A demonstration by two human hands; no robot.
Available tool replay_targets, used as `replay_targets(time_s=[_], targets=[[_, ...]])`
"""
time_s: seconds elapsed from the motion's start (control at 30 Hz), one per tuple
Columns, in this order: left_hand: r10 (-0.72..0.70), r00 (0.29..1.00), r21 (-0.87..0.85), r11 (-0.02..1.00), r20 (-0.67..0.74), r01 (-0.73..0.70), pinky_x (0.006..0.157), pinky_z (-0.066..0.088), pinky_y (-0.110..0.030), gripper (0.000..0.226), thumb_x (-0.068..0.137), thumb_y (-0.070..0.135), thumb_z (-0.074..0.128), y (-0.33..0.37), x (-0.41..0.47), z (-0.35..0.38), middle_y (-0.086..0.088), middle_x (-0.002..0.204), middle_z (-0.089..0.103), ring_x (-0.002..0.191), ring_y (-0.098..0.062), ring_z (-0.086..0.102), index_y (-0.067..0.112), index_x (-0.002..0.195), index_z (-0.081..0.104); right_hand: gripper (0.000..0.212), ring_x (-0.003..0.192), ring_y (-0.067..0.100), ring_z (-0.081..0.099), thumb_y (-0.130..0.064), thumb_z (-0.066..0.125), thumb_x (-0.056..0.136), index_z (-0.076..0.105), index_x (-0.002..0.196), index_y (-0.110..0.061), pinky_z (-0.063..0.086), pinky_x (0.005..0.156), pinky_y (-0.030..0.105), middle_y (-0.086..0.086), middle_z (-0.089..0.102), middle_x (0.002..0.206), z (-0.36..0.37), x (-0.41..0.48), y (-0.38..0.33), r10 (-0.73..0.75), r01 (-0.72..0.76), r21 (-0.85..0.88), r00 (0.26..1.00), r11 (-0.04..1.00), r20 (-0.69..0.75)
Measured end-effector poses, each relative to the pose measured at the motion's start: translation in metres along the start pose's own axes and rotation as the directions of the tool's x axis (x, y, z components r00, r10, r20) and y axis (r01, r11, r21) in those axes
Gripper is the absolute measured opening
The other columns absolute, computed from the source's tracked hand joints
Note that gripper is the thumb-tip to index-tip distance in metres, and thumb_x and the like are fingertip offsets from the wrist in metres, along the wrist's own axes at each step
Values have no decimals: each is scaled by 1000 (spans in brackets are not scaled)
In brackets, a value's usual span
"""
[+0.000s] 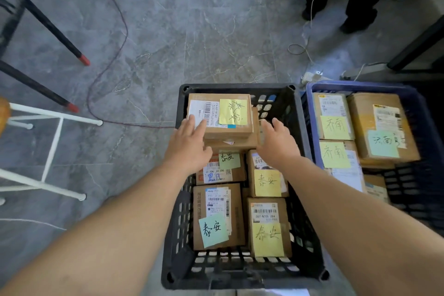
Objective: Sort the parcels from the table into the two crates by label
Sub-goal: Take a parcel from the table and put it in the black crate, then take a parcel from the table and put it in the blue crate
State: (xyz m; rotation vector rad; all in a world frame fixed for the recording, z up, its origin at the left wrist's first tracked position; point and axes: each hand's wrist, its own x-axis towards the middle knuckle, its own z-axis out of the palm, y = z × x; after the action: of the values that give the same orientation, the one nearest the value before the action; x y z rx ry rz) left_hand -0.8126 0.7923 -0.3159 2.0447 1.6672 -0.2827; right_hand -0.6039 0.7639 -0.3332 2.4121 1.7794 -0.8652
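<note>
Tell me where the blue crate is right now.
In the head view, the blue crate sits on the floor at the right, directly beside the black crate, over which the person's right hand reaches.

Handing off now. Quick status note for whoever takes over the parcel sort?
Left hand: open, fingers flat on the top parcel.
Right hand: open, against that stack's right side.
Top parcel sits on another parcel at the far end of the black crate. More labelled parcels lie there and in the blue crate beside it.
Left: withdraw hands. The table is out of view, so remaining parcels are unknown.
</note>
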Motion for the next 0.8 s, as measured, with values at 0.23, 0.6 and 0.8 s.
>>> replay_targets(time_s=[0.23,0.6,0.8], targets=[[64,998,189,980,-4,-62,120,-6,-48,75,99,58,27,22,-77,-8,-13,160,-20,148,-27,-16,22,155,-9,78,148,29,5,-35,55,95,8,155,-20,11,119,42,10,1,162,-43,-102,-1,-67,58,-205,997,977,-42],[181,982,205,964,-47,-168,118,-12,-51,79,94,68,10,97,-193,13,-11,159,-21,147,-28,-20,23,155,-11,79,149,29,2,-52,50,94,9,154,-21,8,120,43,9,-1,163,-74,-249,32,20,-56,-245,989,968,-147],[306,945,241,932,-116,-272,115,-14,-52,77,95,67,11,166,-254,17,-11,160,-20,147,-29,-19,23,154,-11,77,149,28,3,-56,47,94,11,154,-22,9,120,44,7,-1,163,-84,-332,81,59,-119,-236,967,965,-248]])
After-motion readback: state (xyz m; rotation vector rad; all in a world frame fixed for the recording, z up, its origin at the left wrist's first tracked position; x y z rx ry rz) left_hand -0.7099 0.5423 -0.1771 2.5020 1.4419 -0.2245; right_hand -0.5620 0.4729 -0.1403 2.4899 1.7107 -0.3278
